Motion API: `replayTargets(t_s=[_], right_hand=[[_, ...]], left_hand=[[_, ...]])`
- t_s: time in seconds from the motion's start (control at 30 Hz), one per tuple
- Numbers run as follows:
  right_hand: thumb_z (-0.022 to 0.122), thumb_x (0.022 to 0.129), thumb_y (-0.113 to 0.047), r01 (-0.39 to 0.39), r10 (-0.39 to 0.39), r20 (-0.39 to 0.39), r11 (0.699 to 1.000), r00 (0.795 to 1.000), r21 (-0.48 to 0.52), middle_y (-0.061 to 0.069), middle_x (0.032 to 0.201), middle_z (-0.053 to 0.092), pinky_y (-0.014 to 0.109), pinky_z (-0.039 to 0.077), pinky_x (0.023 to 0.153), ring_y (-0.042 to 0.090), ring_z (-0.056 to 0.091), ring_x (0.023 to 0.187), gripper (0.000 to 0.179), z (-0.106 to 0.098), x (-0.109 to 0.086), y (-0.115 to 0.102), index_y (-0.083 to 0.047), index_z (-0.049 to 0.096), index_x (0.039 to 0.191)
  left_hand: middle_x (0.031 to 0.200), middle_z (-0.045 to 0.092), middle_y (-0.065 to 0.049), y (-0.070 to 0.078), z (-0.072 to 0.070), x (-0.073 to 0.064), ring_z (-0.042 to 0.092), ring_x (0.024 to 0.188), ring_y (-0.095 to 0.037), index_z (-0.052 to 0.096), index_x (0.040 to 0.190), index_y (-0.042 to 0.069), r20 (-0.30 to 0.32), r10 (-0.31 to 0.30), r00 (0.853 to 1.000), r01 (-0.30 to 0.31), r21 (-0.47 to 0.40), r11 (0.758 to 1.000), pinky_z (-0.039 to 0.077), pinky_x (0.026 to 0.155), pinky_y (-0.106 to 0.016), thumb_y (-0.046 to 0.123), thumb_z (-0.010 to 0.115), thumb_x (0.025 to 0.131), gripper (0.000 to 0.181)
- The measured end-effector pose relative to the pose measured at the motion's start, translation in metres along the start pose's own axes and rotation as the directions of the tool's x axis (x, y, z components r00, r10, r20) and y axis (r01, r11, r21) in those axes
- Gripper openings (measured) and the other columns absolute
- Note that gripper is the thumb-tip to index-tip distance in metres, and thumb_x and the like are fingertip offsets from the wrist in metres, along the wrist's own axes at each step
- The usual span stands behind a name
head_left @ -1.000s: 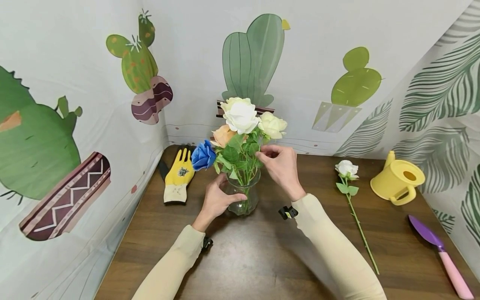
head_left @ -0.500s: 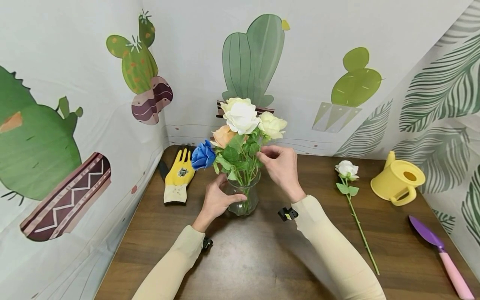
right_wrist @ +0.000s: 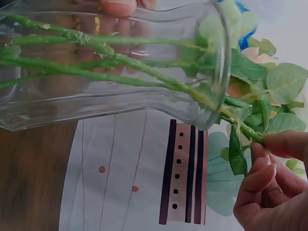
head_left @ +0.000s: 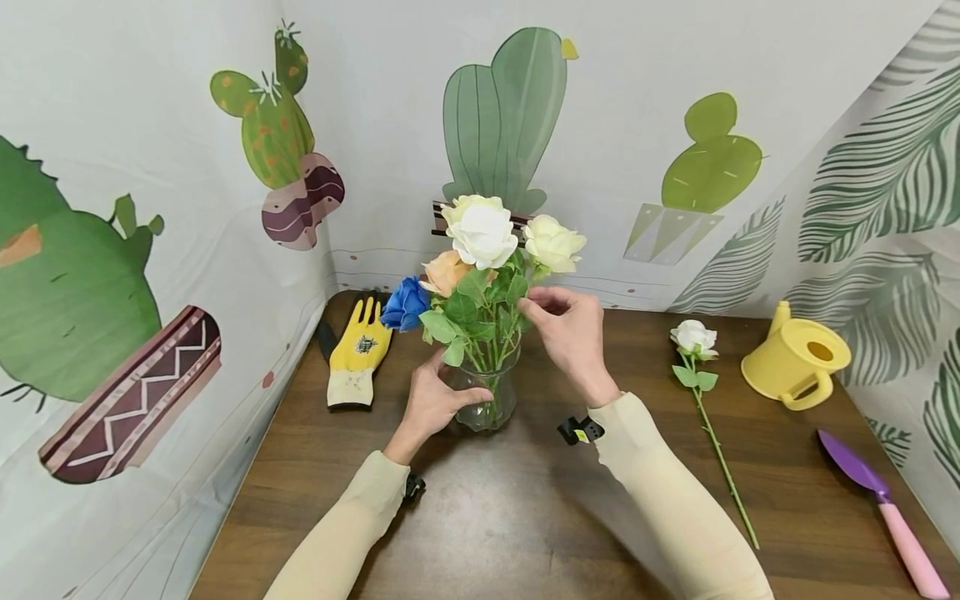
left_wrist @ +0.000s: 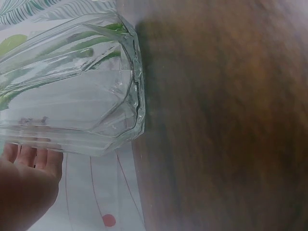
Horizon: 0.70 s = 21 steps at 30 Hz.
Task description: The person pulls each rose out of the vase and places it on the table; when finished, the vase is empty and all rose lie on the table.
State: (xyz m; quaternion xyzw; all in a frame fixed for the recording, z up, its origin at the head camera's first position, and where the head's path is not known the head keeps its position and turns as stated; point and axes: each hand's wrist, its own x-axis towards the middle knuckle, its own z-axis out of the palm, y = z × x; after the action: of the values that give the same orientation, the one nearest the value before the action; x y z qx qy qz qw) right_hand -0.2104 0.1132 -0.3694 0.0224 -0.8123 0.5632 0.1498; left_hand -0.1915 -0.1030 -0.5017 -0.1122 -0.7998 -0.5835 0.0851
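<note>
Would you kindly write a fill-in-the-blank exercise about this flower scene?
The ____ hand holds the clear glass vase.
The right hand pinches a slender green ____.
The long-stemmed rose lying on the brown wooden table has ____ petals.
The purple-bladed trowel has a ____ handle.
Missing words: left; stem; white; pink.

Clear glossy glass vase (left_wrist: 72,103), wood-grained table (head_left: 495,525) with soft sheen, smooth plastic watering can (head_left: 789,358) near the table's right edge, matt cloth backdrop (head_left: 607,142) beyond its far edge

Right hand (head_left: 567,337) moved slightly right; pale yellow rose (head_left: 555,243) shifted right too; blue rose (head_left: 405,303) slightly higher in head view.
</note>
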Motion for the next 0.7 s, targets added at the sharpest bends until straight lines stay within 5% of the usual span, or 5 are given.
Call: replayTargets(t_s=[0.17, 0.47, 0.7], right_hand=[[0.084, 0.094, -0.013, -0.018, 0.020, -0.025, 0.997, 0.999, 0.071, 0.019, 0.102, 0.083, 0.013, 0.051, 0.065, 0.000, 0.065, 0.073, 0.017, -0.004, 0.000, -0.004, 0.000, 0.085, 0.104], [0.086, 0.094, -0.015, -0.017, 0.025, -0.065, 0.992, 0.998, 0.124, -0.018, 0.083, 0.074, 0.016, 0.051, 0.066, 0.003, 0.065, 0.075, 0.017, -0.014, 0.001, -0.008, -0.002, 0.085, 0.105], [0.085, 0.094, -0.015, -0.004, 0.017, -0.086, 0.988, 0.996, 0.156, -0.026, 0.078, 0.072, 0.016, 0.050, 0.067, 0.002, 0.065, 0.075, 0.020, -0.022, 0.004, -0.011, 0.002, 0.084, 0.105]], left_hand=[[0.146, 0.073, -0.013, -0.001, 0.000, 0.000, 0.067, 0.140, -0.031, 0.064, 0.151, 0.009, 0.007, 0.010, 1.000, -0.010, -0.007, 1.000, 0.057, 0.117, -0.050, 0.020, 0.106, 0.069, 0.093], [0.142, 0.075, -0.017, 0.002, 0.000, -0.001, 0.069, 0.137, -0.035, 0.065, 0.150, 0.008, -0.007, 0.019, 1.000, -0.019, 0.007, 1.000, 0.057, 0.115, -0.054, 0.018, 0.106, 0.069, 0.091], [0.140, 0.076, -0.018, 0.001, 0.000, -0.001, 0.071, 0.134, -0.036, 0.066, 0.148, 0.007, -0.017, 0.022, 1.000, -0.022, 0.002, 1.000, 0.058, 0.112, -0.056, 0.017, 0.106, 0.068, 0.090]])
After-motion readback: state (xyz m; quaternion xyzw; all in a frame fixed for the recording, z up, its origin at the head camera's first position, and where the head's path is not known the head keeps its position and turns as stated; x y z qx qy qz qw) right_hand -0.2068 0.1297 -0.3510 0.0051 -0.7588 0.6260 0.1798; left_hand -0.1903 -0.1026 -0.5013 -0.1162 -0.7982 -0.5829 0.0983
